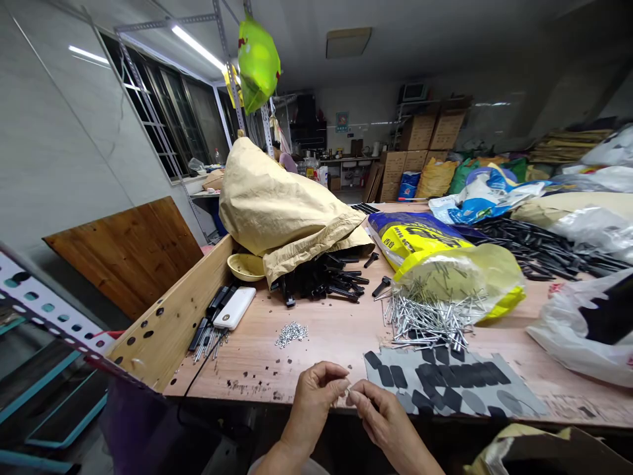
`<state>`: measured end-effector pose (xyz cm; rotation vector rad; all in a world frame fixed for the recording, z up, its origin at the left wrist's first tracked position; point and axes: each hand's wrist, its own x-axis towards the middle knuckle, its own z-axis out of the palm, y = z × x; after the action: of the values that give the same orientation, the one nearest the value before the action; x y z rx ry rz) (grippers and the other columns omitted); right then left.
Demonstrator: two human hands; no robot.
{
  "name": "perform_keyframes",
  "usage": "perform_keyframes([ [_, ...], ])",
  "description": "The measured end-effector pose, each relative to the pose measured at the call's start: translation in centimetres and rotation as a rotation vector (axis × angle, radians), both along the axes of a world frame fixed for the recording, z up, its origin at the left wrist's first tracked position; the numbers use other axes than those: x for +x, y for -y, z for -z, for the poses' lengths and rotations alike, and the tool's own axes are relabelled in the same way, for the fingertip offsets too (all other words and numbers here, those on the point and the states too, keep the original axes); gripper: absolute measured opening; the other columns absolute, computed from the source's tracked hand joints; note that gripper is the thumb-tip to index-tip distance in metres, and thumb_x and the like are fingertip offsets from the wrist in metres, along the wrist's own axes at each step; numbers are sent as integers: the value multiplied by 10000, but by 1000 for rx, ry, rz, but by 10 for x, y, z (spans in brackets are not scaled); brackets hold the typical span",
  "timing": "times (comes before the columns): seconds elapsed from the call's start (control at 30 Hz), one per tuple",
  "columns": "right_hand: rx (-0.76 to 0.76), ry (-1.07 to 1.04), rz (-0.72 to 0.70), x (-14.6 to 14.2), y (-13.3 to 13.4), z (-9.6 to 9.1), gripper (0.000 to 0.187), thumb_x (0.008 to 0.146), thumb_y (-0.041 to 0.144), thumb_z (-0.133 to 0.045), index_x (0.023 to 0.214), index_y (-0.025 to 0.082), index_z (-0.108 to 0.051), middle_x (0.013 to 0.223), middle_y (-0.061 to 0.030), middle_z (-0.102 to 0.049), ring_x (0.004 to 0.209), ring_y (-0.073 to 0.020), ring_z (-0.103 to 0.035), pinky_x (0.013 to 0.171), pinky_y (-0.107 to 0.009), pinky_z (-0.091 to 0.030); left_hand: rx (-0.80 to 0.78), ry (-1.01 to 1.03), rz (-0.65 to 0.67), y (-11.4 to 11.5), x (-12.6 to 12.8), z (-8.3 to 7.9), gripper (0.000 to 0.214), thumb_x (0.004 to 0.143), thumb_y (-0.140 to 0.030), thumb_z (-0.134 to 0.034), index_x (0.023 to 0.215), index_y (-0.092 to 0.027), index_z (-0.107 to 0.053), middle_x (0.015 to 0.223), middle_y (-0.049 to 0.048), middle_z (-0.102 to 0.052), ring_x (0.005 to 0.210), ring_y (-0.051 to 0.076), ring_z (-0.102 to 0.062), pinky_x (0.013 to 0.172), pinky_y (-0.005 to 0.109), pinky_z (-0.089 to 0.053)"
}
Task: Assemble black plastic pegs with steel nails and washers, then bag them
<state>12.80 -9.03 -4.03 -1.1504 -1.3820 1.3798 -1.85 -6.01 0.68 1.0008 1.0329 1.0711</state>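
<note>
Close together over the table's front edge, my left hand and my right hand both have thumb and fingers pinched. Something small and pale shows between the fingertips, too small to name. A little pile of shiny metal nuts lies beyond my left hand. To the right, flat black pads rest on a grey sheet. Long metal bolts spill from a yellow and blue bag. Black plastic parts come out of a large tan sack.
A white power bank with a cable lies by the wooden side board, beside a shallow yellow bowl. White plastic bags and more black parts cover the right side. An open carton stands below the front edge.
</note>
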Motion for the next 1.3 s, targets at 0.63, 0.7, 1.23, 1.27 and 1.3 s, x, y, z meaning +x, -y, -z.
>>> perform_keyframes([
  [0.63, 454, 541, 75, 32, -43, -38, 247, 983, 297, -420, 832, 214, -598, 755, -14, -609, 716, -151, -592, 667, -239, -435, 78, -138, 113, -42, 15, -19, 142, 722, -274, -687, 665, -147, -661, 565, -15, -562, 537, 96, -432, 530, 224, -322],
  [0.7, 344, 475, 65, 34, -46, -51, 256, 978, 313, -433, 819, 209, -604, 701, 3, -594, 658, -140, -567, 614, -230, -416, 128, -120, 94, -47, 19, -21, 115, 726, -258, -685, 703, -145, -686, 589, -5, -590, 559, 100, -449, 544, 224, -331],
  [1.23, 511, 575, 133, 36, -57, -50, 229, 984, 295, -412, 883, 215, -602, 822, -53, -641, 763, -178, -601, 728, -297, -470, -29, 116, 112, -61, 26, -7, 302, 712, -410, -739, 810, -125, -722, 677, 33, -643, 607, 109, -492, 575, 230, -371],
  [1.27, 512, 576, 136, 36, -57, -50, 226, 982, 295, -414, 886, 214, -602, 820, -53, -641, 761, -178, -601, 725, -295, -469, -33, 119, 110, -61, 26, -6, 300, 704, -406, -745, 803, -125, -720, 671, 31, -637, 601, 107, -488, 573, 230, -368],
  [1.3, 516, 582, 142, 35, -57, -49, 222, 980, 295, -416, 890, 213, -601, 820, -52, -641, 759, -177, -601, 722, -293, -468, -33, 112, 107, -62, 26, -6, 286, 696, -396, -751, 781, -125, -713, 655, 23, -625, 589, 103, -479, 569, 229, -363],
])
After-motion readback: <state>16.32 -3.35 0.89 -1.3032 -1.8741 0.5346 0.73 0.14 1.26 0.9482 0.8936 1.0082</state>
